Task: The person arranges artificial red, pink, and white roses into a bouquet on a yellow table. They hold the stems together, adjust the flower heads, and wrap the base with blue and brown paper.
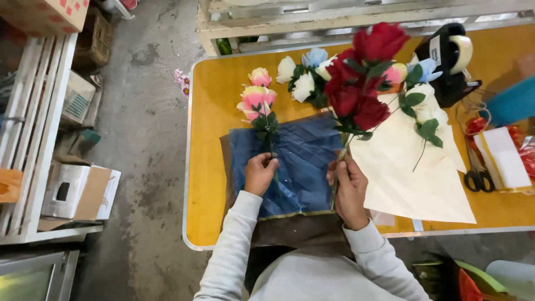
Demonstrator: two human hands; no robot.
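My left hand (259, 171) grips the stems of a small bunch of pink artificial roses (256, 100) lying on a pleated blue wrapping sheet (304, 167). My right hand (350, 187) holds the stem of a bunch of red artificial roses (362, 78), lifted upright above the sheet's right edge. A brown sheet (295, 228) lies under the blue one. White and pale blue roses (304, 75) lie just beyond the blue sheet, between the two bunches.
The yellow table (207, 189) also carries a cream paper sheet (412, 173) with white flowers (426, 108), a black tape dispenser (450, 61), scissors (477, 175) and red ribbon (476, 125). Wooden shelving (33, 139) with boxes stands left across a concrete floor.
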